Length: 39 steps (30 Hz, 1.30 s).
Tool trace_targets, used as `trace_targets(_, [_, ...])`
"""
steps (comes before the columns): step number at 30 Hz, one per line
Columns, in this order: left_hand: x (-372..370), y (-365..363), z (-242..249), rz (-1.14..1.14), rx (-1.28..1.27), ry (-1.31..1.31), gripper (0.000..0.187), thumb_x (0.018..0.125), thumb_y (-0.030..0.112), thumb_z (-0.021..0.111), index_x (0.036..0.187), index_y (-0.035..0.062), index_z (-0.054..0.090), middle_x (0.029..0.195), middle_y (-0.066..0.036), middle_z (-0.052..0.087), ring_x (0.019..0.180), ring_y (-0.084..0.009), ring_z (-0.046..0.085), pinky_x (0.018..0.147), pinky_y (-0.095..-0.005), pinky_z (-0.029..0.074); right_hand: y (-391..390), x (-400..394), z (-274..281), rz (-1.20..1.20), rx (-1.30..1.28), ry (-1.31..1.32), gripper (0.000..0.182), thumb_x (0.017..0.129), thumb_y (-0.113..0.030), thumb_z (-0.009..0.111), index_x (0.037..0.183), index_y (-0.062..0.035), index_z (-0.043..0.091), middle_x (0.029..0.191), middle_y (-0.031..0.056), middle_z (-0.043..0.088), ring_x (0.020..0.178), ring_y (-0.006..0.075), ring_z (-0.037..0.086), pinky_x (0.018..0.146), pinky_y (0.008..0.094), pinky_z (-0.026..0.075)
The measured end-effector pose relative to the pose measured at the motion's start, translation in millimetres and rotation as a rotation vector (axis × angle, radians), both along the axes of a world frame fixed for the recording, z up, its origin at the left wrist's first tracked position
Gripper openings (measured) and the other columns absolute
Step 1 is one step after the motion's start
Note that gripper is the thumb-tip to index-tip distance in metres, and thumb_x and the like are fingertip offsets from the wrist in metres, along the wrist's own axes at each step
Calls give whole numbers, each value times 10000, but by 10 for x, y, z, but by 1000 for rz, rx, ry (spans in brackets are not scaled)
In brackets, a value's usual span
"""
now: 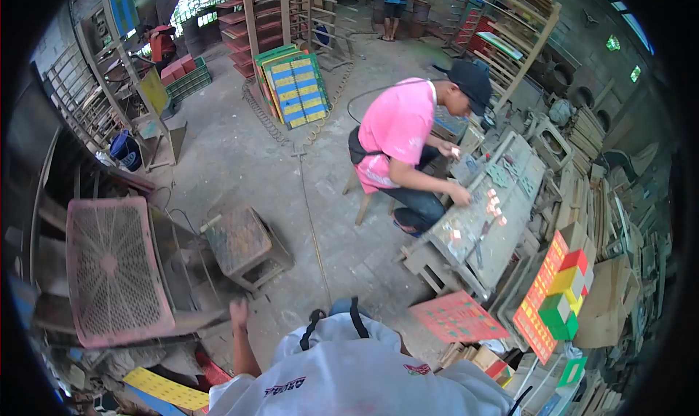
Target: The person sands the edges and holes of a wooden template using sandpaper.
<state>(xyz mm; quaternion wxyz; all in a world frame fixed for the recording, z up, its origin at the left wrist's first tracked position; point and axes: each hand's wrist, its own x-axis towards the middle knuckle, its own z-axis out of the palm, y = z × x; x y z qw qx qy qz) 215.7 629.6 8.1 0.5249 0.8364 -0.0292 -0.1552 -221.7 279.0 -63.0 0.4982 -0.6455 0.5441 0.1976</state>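
My left hand (239, 313) reaches forward beside my body, low in the view. It is small and blurred, and its finger positions cannot be made out; no object shows in it. Just beyond it stands a worn wooden stool (244, 241). A pink perforated plastic tray (116, 270) lies to its left on a wooden frame. My right hand is out of view, and my white shirt (349, 379) fills the bottom middle.
A co-worker in a pink shirt (397, 128) sits at a low workbench (502, 212) bearing small blocks and tools. Striped boards (297, 88) lean on a rack. Colored blocks (561, 314) sit on a red-yellow board at right. An air hose (313, 227) crosses the floor.
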Motion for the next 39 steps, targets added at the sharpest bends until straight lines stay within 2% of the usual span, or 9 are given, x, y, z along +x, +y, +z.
trace_targets(5, [1758,-2055,1778,-151,-211,-163,148,887,101,510,766,38,453,669,-8,465,612,-81,449,534,-260,378,-792,632,-58,-40,45,107,235,906,-223,484,950,-64,651,880,94,674,735,173,641,629,300,494])
trace_targets(9, [2242,-2968,1684,-92,-456,-80,106,903,114,504,838,31,518,679,-14,519,619,-85,492,565,-242,412,-1673,1570,-273,1,46,115,239,894,-228,492,962,-65,653,887,101,676,736,181,641,644,314,497])
trace_targets(12, [2478,-2834,-15,50,-194,305,196,892,224,561,832,39,539,667,-43,573,606,-124,555,544,-260,449,-2435,2458,-258,-23,8,20,243,885,-231,499,971,-66,655,892,107,678,737,187,641,656,325,500])
trace_targets(14, [2200,-2178,-894,-314,-79,461,207,840,237,612,826,30,604,691,-53,602,633,-166,600,561,-312,474,-2870,3063,-70,-144,-5,-78,246,880,-233,503,977,-67,656,896,111,679,738,191,641,664,332,502])
trace_targets(17, [2137,-1890,-745,-609,352,570,212,844,238,610,902,34,597,760,-65,612,680,-177,608,599,-323,486,-3332,3918,292,-394,-3,-242,253,871,-237,509,986,-68,658,901,117,681,739,198,641,676,342,505])
trace_targets(24, [4292,-2820,-603,-751,512,617,301,853,242,605,1078,44,581,920,-94,637,790,-203,627,688,-349,516,-3442,5405,285,-729,59,-248,272,850,-245,524,1007,-71,662,914,130,685,741,212,641,703,366,511])
trace_targets(29, [7099,-4863,-64,-741,461,670,397,859,244,602,1205,51,569,1035,-114,654,869,-221,641,751,-367,536,-2709,5771,-19,-1058,213,91,286,838,-250,534,1018,-71,664,921,138,687,742,220,641,720,380,515])
trace_targets(32, [8746,-5805,98,-714,-65,274,369,803,349,613,1015,47,633,825,-66,661,742,-176,648,600,-290,512,-2652,5785,257,-1102,212,186,288,836,-250,538,1019,-66,664,923,140,685,743,219,641,724,379,515])
trace_targets(39, [9907,-8721,714,-709,108,139,147,774,146,625,779,3,658,725,-72,628,663,-155,597,584,-290,486,-2951,6131,547,-1253,214,280,293,833,-251,548,1019,-56,662,927,144,681,745,216,641,733,377,516])
